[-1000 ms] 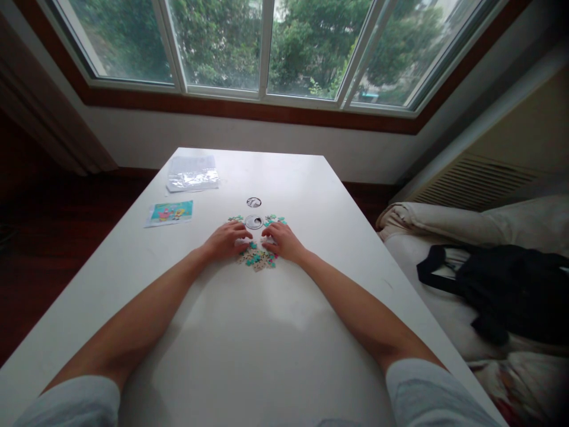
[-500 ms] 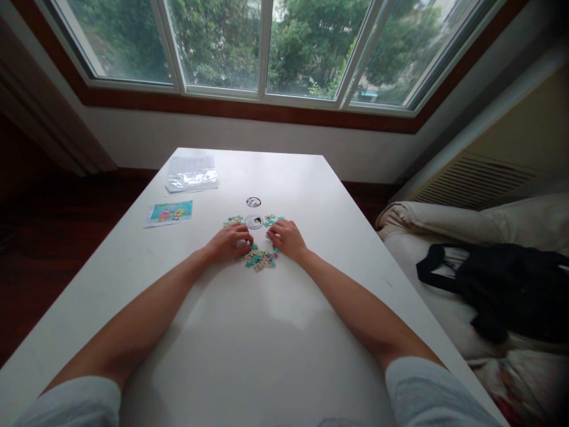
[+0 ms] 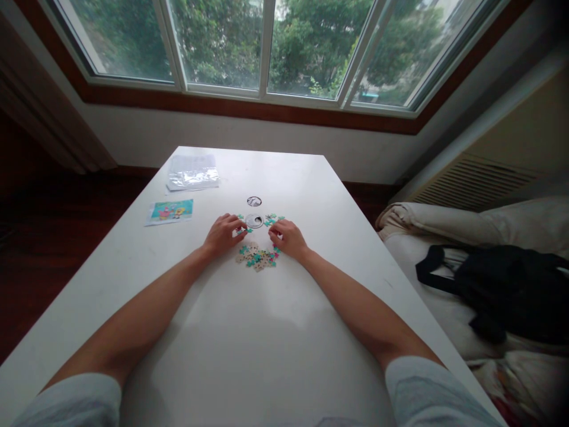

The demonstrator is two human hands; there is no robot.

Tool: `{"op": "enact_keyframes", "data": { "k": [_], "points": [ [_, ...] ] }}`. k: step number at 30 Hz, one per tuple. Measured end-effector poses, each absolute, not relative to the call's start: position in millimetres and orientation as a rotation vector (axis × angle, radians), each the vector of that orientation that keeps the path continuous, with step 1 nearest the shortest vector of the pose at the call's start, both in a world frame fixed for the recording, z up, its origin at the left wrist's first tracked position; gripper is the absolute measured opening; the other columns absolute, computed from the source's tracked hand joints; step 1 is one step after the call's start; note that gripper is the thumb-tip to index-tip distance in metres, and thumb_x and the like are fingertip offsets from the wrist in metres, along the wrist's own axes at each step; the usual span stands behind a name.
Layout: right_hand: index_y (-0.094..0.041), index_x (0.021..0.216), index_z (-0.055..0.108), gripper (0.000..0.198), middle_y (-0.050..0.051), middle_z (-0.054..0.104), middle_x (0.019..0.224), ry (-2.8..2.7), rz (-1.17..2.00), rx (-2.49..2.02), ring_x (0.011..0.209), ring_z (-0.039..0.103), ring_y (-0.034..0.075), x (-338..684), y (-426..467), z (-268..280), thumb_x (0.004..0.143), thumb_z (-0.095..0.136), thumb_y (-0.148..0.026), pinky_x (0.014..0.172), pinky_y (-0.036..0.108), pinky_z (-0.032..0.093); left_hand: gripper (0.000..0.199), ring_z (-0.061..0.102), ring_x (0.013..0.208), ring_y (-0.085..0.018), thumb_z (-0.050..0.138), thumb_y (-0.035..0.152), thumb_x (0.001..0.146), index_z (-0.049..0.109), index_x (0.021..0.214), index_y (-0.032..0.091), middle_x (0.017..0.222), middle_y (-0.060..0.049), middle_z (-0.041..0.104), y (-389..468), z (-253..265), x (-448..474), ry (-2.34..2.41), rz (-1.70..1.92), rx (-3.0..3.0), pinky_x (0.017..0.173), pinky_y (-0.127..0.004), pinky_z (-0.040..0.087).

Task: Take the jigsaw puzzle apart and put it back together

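Observation:
A loose pile of jigsaw puzzle pieces [image 3: 258, 259], teal, beige and pink, lies on the white table between my forearms. My left hand [image 3: 223, 233] is beyond the pile's left side, thumb and fingers pinched at a small teal puzzle piece [image 3: 249, 230]. It partly covers a small group of pieces behind it. Opposite, my right hand [image 3: 288, 238] rests with curled fingertips together near the pile's right edge; what they hold, if anything, is hidden. Just beyond that hand is another group of teal pieces [image 3: 272, 219].
Between the hands' far sides lies a round grey-and-white disc [image 3: 254, 221], with a smaller dark-rimmed one [image 3: 254, 201] behind it. On the left are a colourful cartoon picture card [image 3: 171, 211] and a clear plastic bag [image 3: 194, 172]. A black garment [image 3: 502, 284] lies on the sofa at right.
My left hand has moved away from the pile, forward and slightly left, uncovering beige pieces at the pile's left side. My right hand has stayed nearly in place.

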State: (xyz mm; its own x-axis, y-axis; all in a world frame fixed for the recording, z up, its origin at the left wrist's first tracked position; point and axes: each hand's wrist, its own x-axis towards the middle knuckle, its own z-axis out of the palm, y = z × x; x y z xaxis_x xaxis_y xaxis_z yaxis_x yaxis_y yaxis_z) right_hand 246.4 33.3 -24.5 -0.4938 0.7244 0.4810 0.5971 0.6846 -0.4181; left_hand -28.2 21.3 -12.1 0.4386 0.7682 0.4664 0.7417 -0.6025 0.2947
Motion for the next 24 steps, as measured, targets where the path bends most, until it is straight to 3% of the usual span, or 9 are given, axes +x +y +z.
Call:
{"op": "enact_keyframes", "data": {
  "k": [7, 17, 24],
  "points": [
    [-0.021, 0.082, 0.066, 0.013, 0.003, 0.063, 0.078, -2.293, 0.265, -0.937, 0.078, 0.055, 0.019, 246.3, 34.0, -24.7, 0.094, 0.059, -0.021, 0.079, 0.033, 0.041, 0.024, 0.059, 0.098, -0.025, 0.066, 0.030, 0.093, 0.072, 0.116, 0.025, 0.101, -0.006, 0.071, 21.0, -13.9, -26.9, 1.434, 0.828, 2.606, 0.092, -0.041, 0.046],
    [-0.021, 0.089, 0.069, 0.012, 0.004, 0.068, 0.084, -2.267, 0.292, -0.986, 0.082, 0.059, 0.020, 246.4, 33.2, -24.2, 0.094, 0.059, -0.018, 0.082, 0.032, 0.044, 0.016, 0.057, 0.102, -0.024, 0.061, 0.023, 0.095, 0.076, 0.100, 0.025, 0.103, -0.006, 0.072, 21.3, -13.3, -27.9, 1.291, 0.803, 2.642, 0.094, -0.042, 0.047],
    [-0.021, 0.098, 0.071, 0.013, 0.007, 0.070, 0.094, -2.234, 0.288, -1.048, 0.093, 0.060, 0.023, 246.5, 34.4, -24.4, 0.095, 0.058, -0.019, 0.087, 0.036, 0.047, 0.022, 0.055, 0.111, -0.027, 0.061, 0.026, 0.094, 0.077, 0.109, 0.027, 0.117, -0.007, 0.070, 20.7, -13.6, -27.5, 1.310, 0.760, 2.683, 0.098, -0.047, 0.047]
  ]
}}
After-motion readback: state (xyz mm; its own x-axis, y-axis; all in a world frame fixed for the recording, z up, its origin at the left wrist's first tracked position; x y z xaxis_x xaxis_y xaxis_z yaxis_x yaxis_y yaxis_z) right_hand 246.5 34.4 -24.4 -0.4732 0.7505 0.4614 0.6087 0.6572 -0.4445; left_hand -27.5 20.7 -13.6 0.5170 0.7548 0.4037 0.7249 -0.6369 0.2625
